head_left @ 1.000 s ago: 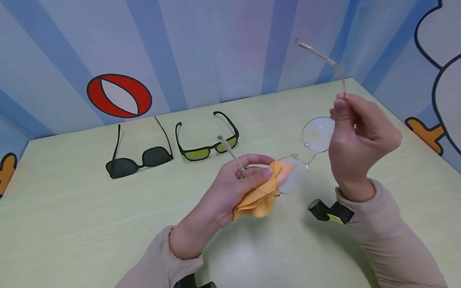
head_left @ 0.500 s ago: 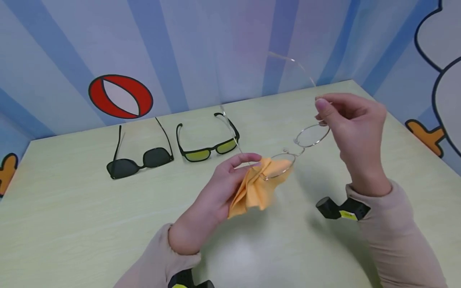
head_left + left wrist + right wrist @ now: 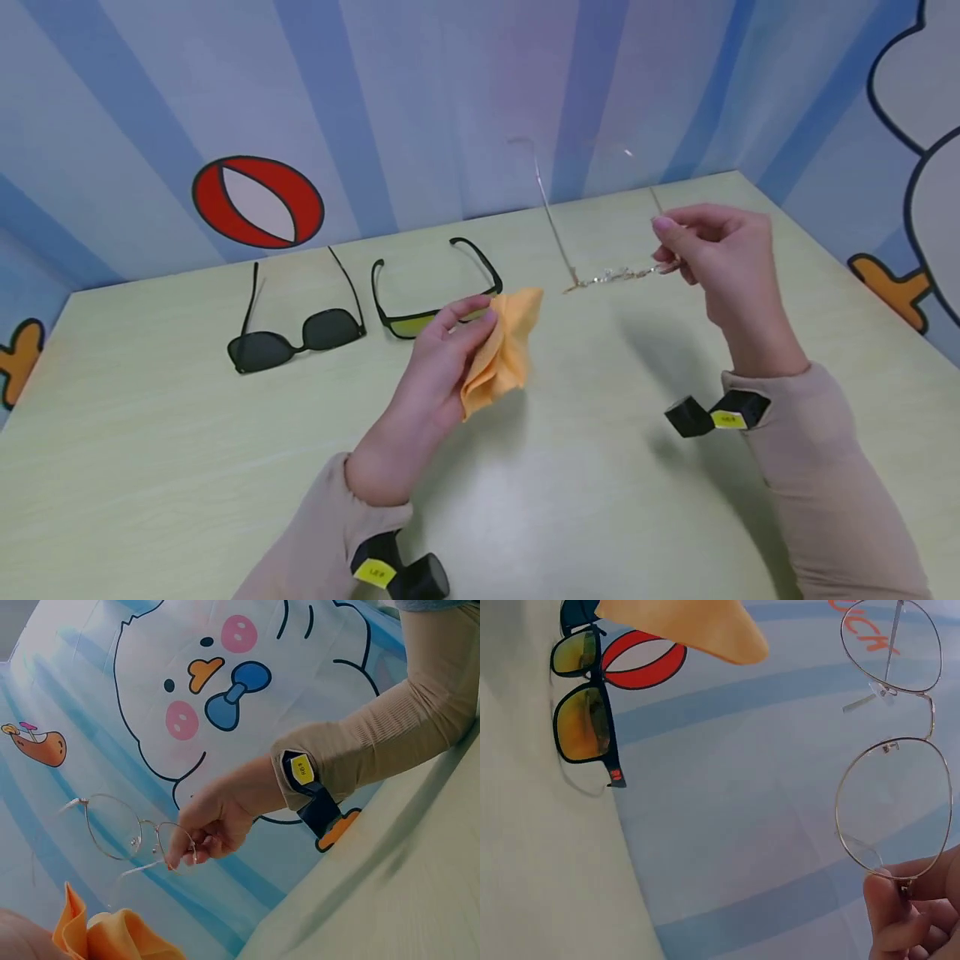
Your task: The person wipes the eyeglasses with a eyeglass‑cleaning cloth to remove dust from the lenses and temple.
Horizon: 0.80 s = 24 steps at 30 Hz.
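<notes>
My right hand pinches a pair of clear eyeglasses at the hinge, off the table. They have thin gold round frames; in the head view they show nearly edge-on, temples pointing away. The right wrist view shows both round lenses of the eyeglasses, with thumb and finger at the lower hinge. My left hand holds a folded orange cloth between thumb and fingers, apart from the eyeglasses. In the left wrist view the cloth sits at the bottom edge, below the eyeglasses.
Dark sunglasses lie at the left of the pale table, temples unfolded. Beside them are black-framed glasses with yellow-green lenses, partly behind my left hand. A striped blue wall with cartoon prints stands along the back.
The eyeglasses have come away from the left hand and cloth and now hang from the right hand alone, turned edge-on. My left hand has drawn slightly left and up with the cloth.
</notes>
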Tool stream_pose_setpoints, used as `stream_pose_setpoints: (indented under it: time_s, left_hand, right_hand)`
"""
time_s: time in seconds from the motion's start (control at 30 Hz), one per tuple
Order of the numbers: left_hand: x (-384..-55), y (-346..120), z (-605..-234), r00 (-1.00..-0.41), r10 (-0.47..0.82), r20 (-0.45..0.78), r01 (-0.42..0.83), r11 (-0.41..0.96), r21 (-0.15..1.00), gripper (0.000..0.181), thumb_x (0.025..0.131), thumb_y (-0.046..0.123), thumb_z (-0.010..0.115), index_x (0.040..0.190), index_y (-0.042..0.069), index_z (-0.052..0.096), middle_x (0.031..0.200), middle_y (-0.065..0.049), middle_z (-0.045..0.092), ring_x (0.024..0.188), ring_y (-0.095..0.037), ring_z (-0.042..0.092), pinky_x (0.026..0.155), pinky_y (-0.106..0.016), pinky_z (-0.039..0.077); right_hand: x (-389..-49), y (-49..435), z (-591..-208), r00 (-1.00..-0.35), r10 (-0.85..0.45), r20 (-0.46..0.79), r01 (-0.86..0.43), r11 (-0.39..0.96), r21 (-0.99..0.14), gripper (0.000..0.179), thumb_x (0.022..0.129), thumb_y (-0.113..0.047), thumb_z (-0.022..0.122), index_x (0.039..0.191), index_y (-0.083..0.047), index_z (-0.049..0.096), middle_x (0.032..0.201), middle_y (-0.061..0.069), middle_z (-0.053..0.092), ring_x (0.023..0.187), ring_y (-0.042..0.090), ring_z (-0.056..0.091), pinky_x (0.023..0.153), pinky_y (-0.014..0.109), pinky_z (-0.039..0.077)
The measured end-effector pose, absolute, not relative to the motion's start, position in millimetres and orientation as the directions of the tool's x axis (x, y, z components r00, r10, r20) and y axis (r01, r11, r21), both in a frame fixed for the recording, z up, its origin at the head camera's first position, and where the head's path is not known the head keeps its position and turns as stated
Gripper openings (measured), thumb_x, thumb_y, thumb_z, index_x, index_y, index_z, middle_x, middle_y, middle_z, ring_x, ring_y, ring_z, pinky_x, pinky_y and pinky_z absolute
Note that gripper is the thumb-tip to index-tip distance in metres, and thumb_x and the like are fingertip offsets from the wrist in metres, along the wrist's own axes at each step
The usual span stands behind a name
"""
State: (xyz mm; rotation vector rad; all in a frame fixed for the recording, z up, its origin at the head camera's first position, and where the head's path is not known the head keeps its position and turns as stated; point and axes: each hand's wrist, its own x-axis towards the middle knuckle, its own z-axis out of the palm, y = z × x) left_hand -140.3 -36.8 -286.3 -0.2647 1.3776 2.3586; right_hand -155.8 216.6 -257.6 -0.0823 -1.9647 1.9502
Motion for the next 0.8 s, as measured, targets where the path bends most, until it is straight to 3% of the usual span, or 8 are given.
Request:
stream_pose_setpoints:
  time_s: [0.27,0.37,0.6,0.8]
  left_hand:
    - [-146.1,-42.2,-286.1,-0.926,0.182,-0.330,-0.377,-0.472,0.797,0.028,0.095,0.007,0.053,0.123,0.005,0.051,0.113,-0.008,0.054,0.083,-0.012,0.060,0.068,-0.019,0.052]
    - [-147.0,-41.8,-287.6,-0.928,0.176,-0.328,-0.372,-0.473,0.799,0.026,0.094,0.006,0.053,0.121,0.005,0.052,0.113,-0.009,0.054,0.084,-0.013,0.060,0.067,-0.020,0.052]
    - [-150.0,-37.7,-292.5,-0.933,0.159,-0.322,-0.358,-0.484,0.799,0.030,0.094,0.005,0.053,0.124,0.001,0.052,0.114,-0.011,0.055,0.090,-0.015,0.059,0.071,-0.019,0.052]
    - [-153.3,-40.3,-295.7,-0.935,0.169,-0.310,-0.353,-0.502,0.789,0.036,0.096,0.006,0.051,0.131,-0.001,0.048,0.121,-0.012,0.052,0.103,-0.018,0.054,0.075,-0.019,0.052]
  right_hand:
    - [-179.0,237.2,-288.1,-0.948,0.319,-0.013,0.046,0.095,-0.994,0.006,0.085,-0.017,0.068,0.080,-0.017,0.070,0.063,-0.004,0.066,0.051,0.008,0.061,0.043,0.017,0.039]
    - [-184.9,244.0,-300.4,-0.944,0.328,-0.049,0.102,0.146,-0.984,0.009,0.087,-0.022,0.067,0.087,-0.013,0.068,0.063,-0.005,0.065,0.052,0.007,0.062,0.044,0.017,0.040]
    - [-193.1,254.7,-318.9,-0.934,0.333,-0.132,0.206,0.199,-0.958,0.039,0.089,-0.027,0.063,0.113,0.004,0.058,0.063,-0.009,0.063,0.056,0.004,0.062,0.052,0.016,0.048]
    - [-196.7,260.7,-327.8,-0.927,0.332,-0.174,0.231,0.138,-0.963,0.038,0.089,-0.024,0.063,0.114,0.005,0.058,0.062,-0.008,0.063,0.055,0.004,0.062,0.050,0.015,0.047]
